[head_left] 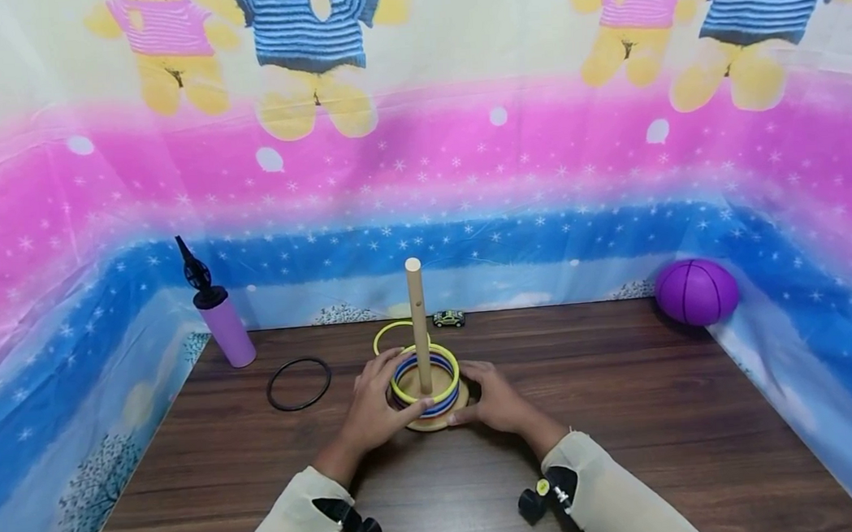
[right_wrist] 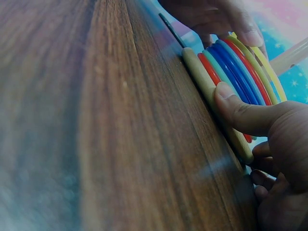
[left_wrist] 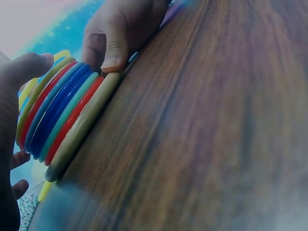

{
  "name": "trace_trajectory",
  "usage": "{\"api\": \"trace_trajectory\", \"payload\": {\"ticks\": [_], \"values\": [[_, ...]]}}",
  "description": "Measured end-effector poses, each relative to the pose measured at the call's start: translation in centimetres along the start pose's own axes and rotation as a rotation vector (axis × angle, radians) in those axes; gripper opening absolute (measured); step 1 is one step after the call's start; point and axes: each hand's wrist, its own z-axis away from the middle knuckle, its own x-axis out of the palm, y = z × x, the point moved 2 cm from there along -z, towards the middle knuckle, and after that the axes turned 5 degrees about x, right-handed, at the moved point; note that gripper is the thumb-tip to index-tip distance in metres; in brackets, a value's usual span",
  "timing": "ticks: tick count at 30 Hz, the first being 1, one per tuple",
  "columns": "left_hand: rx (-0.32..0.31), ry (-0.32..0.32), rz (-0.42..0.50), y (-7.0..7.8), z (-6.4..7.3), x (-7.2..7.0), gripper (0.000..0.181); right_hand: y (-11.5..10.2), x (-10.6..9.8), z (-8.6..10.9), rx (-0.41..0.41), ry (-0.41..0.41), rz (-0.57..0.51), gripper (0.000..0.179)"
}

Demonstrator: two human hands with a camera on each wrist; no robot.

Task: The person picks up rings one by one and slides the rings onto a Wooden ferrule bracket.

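Observation:
A wooden ring-toss stand has an upright peg (head_left: 418, 323) on a round base (head_left: 428, 425). Round the peg lies a stack of coloured rings (left_wrist: 60, 110) in red, green and blue, with a yellow ring (head_left: 454, 372) uppermost. My left hand (head_left: 374, 401) holds the stack from the left, its thumb over the near rim and fingers round the far side. From the right, my right hand (head_left: 498, 397) grips the base, thumb at the front edge in the right wrist view. Its fingertips are partly hidden in the head view.
Behind the stand lies another yellow ring (head_left: 380, 334), beside a toy car (head_left: 449, 318). A black ring (head_left: 270, 395) and a purple hand pump (head_left: 228, 331) are on the left. A purple ball (head_left: 696, 292) sits at the back right corner. Printed cloth (head_left: 464, 174) surrounds the table.

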Motion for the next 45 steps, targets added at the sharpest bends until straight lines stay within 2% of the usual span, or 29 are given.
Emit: {"api": "trace_trajectory", "payload": {"ticks": [10, 18, 32, 45], "values": [[-0.011, -0.037, -0.033, 0.11, 0.06, 0.16, 0.084, 0.07, 0.09, -0.01, 0.016, -0.002, -0.007, 0.088], [-0.003, -0.016, -0.024, -0.03, 0.03, 0.20, 0.082, -0.05, 0.02, 0.00, 0.013, -0.003, 0.010, 0.090], [0.001, -0.020, -0.003, -0.04, 0.10, 0.25, 0.081, -0.10, -0.14, 0.03, 0.003, -0.020, 0.007, 0.088], [0.013, -0.025, 0.004, -0.29, 0.20, 0.28, 0.091, -0.01, -0.13, 0.00, 0.008, -0.026, 0.011, 0.089]]}}
